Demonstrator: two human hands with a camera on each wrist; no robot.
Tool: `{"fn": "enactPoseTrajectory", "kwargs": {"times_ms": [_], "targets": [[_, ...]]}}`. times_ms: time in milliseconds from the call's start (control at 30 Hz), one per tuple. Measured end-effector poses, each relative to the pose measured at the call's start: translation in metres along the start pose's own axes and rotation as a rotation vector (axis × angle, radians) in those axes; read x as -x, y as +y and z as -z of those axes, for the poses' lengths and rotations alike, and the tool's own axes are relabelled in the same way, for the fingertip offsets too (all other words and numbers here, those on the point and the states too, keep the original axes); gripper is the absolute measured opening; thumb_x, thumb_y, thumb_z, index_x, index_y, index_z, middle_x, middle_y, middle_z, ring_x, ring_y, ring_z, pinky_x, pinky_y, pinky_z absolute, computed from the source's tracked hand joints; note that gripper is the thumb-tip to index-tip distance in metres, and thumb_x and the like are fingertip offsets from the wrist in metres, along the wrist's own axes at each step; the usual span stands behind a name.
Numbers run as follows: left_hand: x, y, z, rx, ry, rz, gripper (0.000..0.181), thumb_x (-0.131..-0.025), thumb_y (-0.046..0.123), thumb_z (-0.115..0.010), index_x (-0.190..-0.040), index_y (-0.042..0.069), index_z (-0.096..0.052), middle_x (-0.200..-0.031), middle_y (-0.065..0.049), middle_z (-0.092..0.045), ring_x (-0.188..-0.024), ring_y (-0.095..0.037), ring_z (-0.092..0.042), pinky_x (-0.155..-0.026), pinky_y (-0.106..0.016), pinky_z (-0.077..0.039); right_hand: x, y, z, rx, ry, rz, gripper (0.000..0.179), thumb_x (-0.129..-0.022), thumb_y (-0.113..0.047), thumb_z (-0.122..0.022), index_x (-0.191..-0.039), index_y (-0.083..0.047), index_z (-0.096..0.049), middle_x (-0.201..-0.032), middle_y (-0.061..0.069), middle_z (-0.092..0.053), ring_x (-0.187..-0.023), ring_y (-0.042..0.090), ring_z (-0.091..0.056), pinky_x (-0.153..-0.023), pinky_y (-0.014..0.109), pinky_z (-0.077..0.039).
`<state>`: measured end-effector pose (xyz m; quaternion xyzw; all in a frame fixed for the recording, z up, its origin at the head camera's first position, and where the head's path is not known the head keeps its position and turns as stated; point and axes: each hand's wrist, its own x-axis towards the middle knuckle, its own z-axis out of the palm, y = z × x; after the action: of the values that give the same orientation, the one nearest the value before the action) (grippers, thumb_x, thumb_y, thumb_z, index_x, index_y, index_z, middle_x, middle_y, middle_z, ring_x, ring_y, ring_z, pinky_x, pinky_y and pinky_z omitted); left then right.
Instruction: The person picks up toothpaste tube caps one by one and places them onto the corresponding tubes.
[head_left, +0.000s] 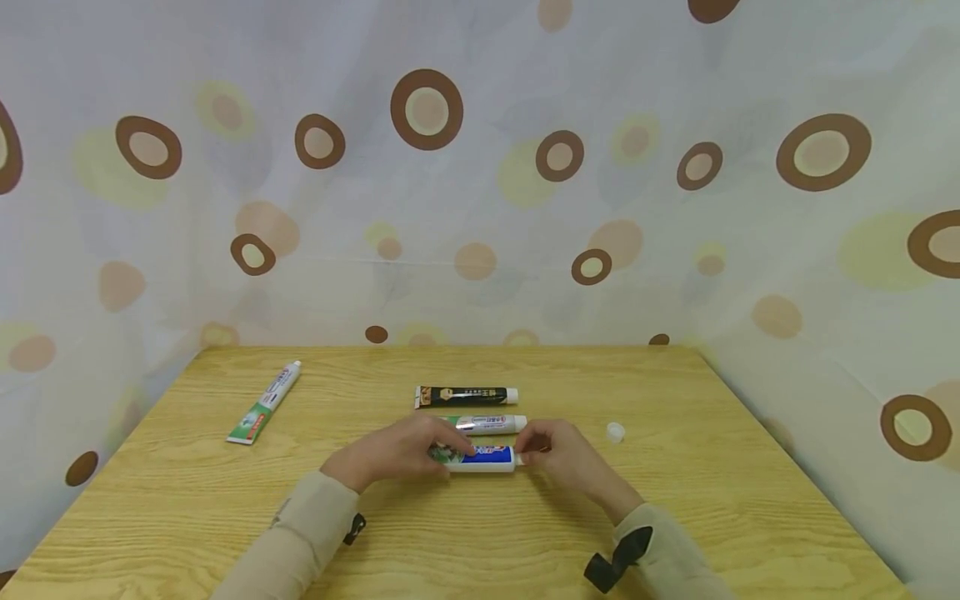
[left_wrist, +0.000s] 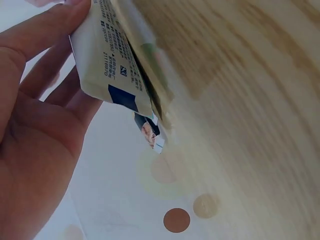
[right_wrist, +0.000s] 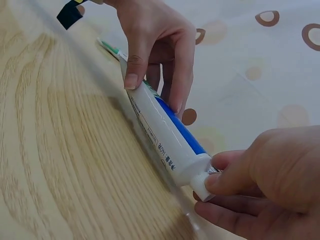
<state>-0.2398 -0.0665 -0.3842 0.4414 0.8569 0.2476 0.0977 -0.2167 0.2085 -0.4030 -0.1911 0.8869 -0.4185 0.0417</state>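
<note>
My left hand (head_left: 401, 450) holds a blue-and-white toothpaste tube (head_left: 491, 457) by its body, thumb on one side and fingers on the other. The tube lies sideways, close over the table, and its flat crimped end (left_wrist: 122, 97) shows in the left wrist view. At the other end, my right hand (head_left: 566, 458) pinches the small white nozzle end (right_wrist: 201, 186) between thumb and fingers; a silvery bit shows beside it in the right wrist view. A loose white cap (head_left: 615, 432) lies on the table to the right of my right hand.
Just behind the held tube lies a silver-and-green toothpaste tube (head_left: 491, 425), with a black tube (head_left: 467, 397) farther back. Another silver-and-green tube (head_left: 265, 403) rests at the far left. A dotted cloth (head_left: 480, 200) surrounds the wooden table (head_left: 420, 550) at the back and sides.
</note>
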Motion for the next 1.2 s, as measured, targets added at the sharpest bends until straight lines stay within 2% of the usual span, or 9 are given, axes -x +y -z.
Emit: {"fn": "enactPoseTrajectory", "kwargs": {"times_ms": [167, 333, 500, 633, 733, 867, 1067, 1200], "targets": [[-0.001, -0.003, -0.005, 0.000, -0.018, 0.018, 0.042, -0.083, 0.010, -0.079, -0.124, 0.016, -0.071, -0.127, 0.005, -0.068, -0.122, -0.012, -0.061, -0.103, -0.026, -0.049, 0.000, 0.002, -0.002, 0.011, -0.016, -0.019, 0.019, -0.089, 0.008, -0.063, -0.095, -0.009, -0.068, -0.097, 0.003, -0.068, -0.093, 0.016, -0.062, -0.086, 0.035, -0.054], [0.001, -0.002, -0.005, 0.002, -0.019, 0.048, 0.046, -0.083, 0.012, -0.080, -0.126, 0.017, -0.068, -0.129, 0.005, -0.066, -0.125, -0.014, -0.058, -0.105, -0.030, -0.048, 0.000, 0.002, -0.001, 0.028, -0.048, -0.014, 0.017, -0.090, 0.005, -0.065, -0.101, -0.008, -0.068, -0.100, 0.004, -0.069, -0.094, 0.016, -0.063, -0.086, 0.033, -0.054], [0.007, -0.003, -0.005, 0.078, -0.024, 0.088, 0.048, -0.083, 0.015, -0.080, -0.129, 0.018, -0.066, -0.128, 0.006, -0.066, -0.121, -0.016, -0.060, -0.101, -0.033, -0.051, 0.001, 0.002, 0.003, 0.026, -0.106, 0.000, 0.021, -0.087, 0.002, -0.068, -0.107, -0.004, -0.066, -0.104, 0.006, -0.069, -0.098, 0.018, -0.064, -0.090, 0.036, -0.054], [0.014, -0.009, -0.002, 0.145, -0.010, 0.110, 0.046, -0.086, 0.019, -0.077, -0.131, 0.018, -0.065, -0.130, 0.004, -0.065, -0.121, -0.021, -0.061, -0.099, -0.037, -0.052, 0.004, 0.004, 0.009, 0.040, -0.120, 0.007, 0.023, -0.090, -0.002, -0.067, -0.113, -0.003, -0.065, -0.110, 0.009, -0.068, -0.102, 0.021, -0.064, -0.092, 0.039, -0.054], [0.022, -0.014, 0.003, 0.181, 0.028, 0.132, 0.044, -0.090, 0.021, -0.074, -0.133, 0.016, -0.064, -0.132, 0.001, -0.065, -0.123, -0.024, -0.060, -0.100, -0.043, -0.051, 0.007, 0.006, 0.015, 0.059, -0.080, 0.006, 0.021, -0.094, -0.004, -0.064, -0.115, -0.002, -0.064, -0.112, 0.011, -0.068, -0.104, 0.022, -0.064, -0.093, 0.040, -0.054], [0.035, -0.022, 0.013, 0.191, 0.102, 0.140, 0.043, -0.094, 0.023, -0.069, -0.135, 0.012, -0.062, -0.133, -0.005, -0.065, -0.122, -0.026, -0.060, -0.102, -0.047, -0.049, 0.011, 0.009, 0.027, 0.089, 0.024, -0.027, 0.019, -0.097, -0.007, -0.061, -0.115, -0.004, -0.065, -0.112, 0.011, -0.068, -0.104, 0.021, -0.064, -0.093, 0.042, -0.054], [0.057, -0.036, 0.028, 0.138, 0.237, 0.142, 0.043, -0.096, 0.023, -0.067, -0.137, 0.012, -0.059, -0.135, -0.011, -0.063, -0.119, -0.030, -0.061, -0.100, -0.048, -0.050, 0.020, 0.017, 0.049, 0.136, 0.177, -0.033, 0.016, -0.097, -0.006, -0.060, -0.112, -0.004, -0.066, -0.111, 0.014, -0.069, -0.104, 0.025, -0.066, -0.091, 0.044, -0.055], [0.074, -0.047, 0.037, 0.130, 0.334, 0.190, 0.047, -0.097, 0.022, -0.065, -0.142, 0.014, -0.054, -0.137, -0.014, -0.061, -0.121, -0.034, -0.060, -0.100, -0.049, -0.050, 0.027, 0.023, 0.061, 0.186, 0.267, -0.036, 0.016, -0.097, -0.005, -0.059, -0.111, -0.001, -0.066, -0.112, 0.017, -0.067, -0.105, 0.031, -0.064, -0.089, 0.045, -0.055]]}}
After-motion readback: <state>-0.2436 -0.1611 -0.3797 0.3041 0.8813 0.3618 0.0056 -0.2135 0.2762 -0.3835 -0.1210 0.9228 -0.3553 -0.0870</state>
